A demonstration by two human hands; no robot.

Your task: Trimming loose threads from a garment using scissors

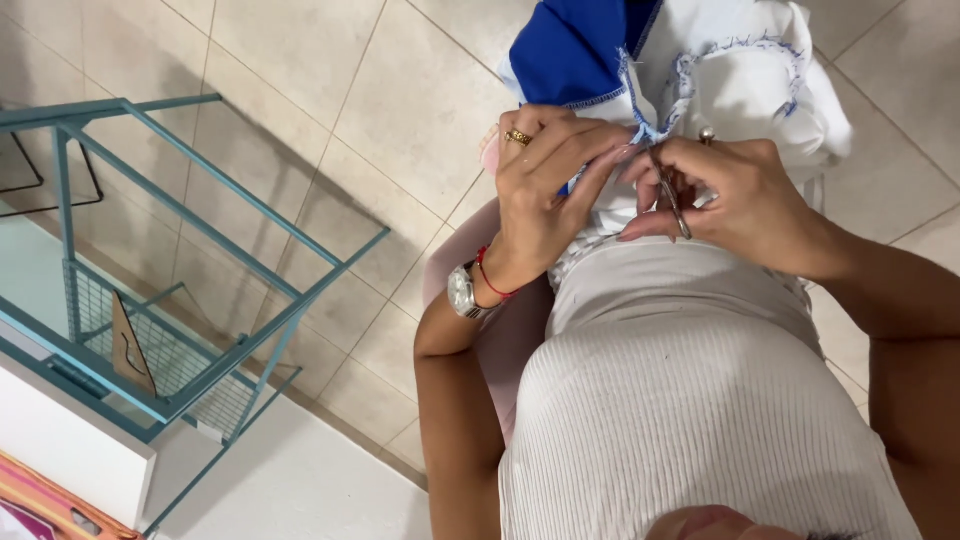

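I see my left hand (540, 205) pinching the blue-stitched edge of the white and blue cotton fabric (740, 70), which lies on my lap at 12 o'clock. My right hand (735, 200) has its grip pressed around small metal scissors (668, 195), the blades touching that edge.

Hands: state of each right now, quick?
Left hand: closed, pinching the fabric edge.
Right hand: closed on small scissors at the fabric.

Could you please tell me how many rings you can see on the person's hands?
2: a gold ring on the left hand, and a silvery ring on the right hand; others may be hidden.
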